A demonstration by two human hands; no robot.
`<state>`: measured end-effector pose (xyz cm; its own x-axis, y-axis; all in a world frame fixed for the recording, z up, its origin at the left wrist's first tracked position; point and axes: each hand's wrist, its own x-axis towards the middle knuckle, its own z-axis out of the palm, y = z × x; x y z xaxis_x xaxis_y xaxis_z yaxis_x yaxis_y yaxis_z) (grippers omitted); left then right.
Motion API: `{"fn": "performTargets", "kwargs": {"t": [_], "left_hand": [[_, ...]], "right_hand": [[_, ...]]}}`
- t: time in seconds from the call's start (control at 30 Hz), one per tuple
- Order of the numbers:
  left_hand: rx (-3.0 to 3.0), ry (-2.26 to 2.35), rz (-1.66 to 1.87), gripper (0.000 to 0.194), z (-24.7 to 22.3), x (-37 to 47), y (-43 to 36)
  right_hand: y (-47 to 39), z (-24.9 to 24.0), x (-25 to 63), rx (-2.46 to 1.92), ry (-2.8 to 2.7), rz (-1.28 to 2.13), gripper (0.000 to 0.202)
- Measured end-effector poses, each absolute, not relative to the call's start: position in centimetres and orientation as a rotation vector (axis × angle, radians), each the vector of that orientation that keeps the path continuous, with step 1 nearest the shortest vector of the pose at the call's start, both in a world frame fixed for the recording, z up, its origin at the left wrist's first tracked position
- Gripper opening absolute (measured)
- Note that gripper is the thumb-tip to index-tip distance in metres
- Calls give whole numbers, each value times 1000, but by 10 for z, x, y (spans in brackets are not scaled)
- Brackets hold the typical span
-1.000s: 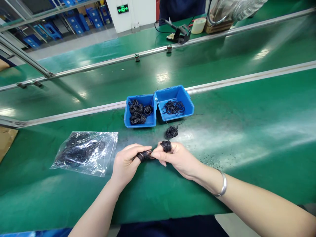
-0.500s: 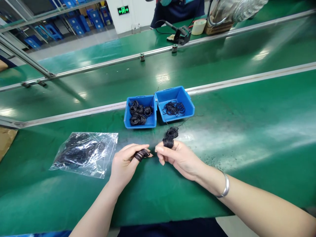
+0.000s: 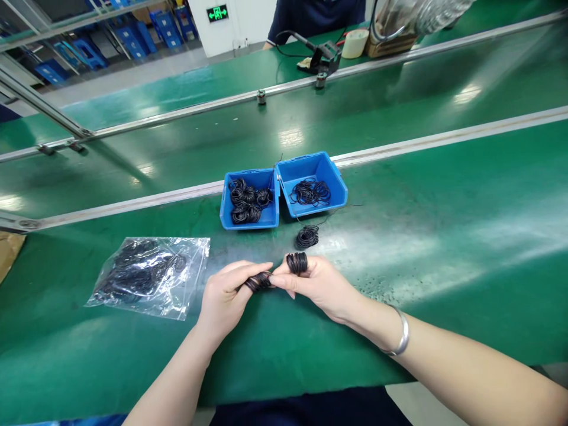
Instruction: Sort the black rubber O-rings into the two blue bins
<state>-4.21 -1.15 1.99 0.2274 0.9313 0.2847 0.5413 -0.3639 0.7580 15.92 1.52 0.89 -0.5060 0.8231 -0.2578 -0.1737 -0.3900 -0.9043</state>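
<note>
On the fingers of my left hand (image 3: 226,296) sits a row of thin black rings (image 3: 257,282) that look like rubber O-rings; the thumb presses along them. My right hand (image 3: 322,287) wears a second stack of black rings (image 3: 297,262) around a finger. Its thumb and fingertip pinch at the right end of the left hand's rings, so both hands meet. Just beyond, a bundle of black rings (image 3: 307,236) lies on the green table. Bundled rings fill part of the left blue bin (image 3: 225,213); looser ones lie in the right blue bin (image 3: 339,188).
A clear zip bag (image 3: 177,302) of black rings lies left of my hands. A pale metal strip (image 3: 399,144) crosses the table behind the bins. Farther back are a soldering iron stand (image 3: 326,57), a tape roll (image 3: 355,44) and a person in dark clothing (image 3: 317,16).
My right hand has moved left and its fingertips now touch the rings on my left hand. My left hand has barely moved. The person opposite has shifted.
</note>
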Motion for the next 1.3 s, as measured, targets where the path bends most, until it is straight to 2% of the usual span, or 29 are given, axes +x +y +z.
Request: {"fn": "performTargets", "kwargs": {"t": [0.2, 0.33, 0.5, 0.63, 0.9, 1.13, 1.3], "left_hand": [[1657, 1341, 997, 31, 18, -44, -13], [1501, 1387, 1014, 28, 15, -46, -12], [1690, 1414, 967, 28, 19, -47, -12], [1850, 1389, 924, 32, 21, -46, -12], [2062, 1358, 958, 29, 20, -41, -13], [2004, 1315, 946, 35, 22, -41, -13], [1732, 1288, 912, 35, 21, -43, -15]], "right_hand": [[20, 10, 162, -805, -752, 2142, 17], [24, 10, 163, -773, -533, 2141, 15], [24, 10, 163, -808, -721, 2135, 18], [22, 10, 161, -919, -949, 1976, 21], [14, 7, 158, -955, -1188, 1895, 18], [17, 9, 158, -883, -1096, 2010, 25], [20, 10, 161, -806, -836, 2128, 21]]}}
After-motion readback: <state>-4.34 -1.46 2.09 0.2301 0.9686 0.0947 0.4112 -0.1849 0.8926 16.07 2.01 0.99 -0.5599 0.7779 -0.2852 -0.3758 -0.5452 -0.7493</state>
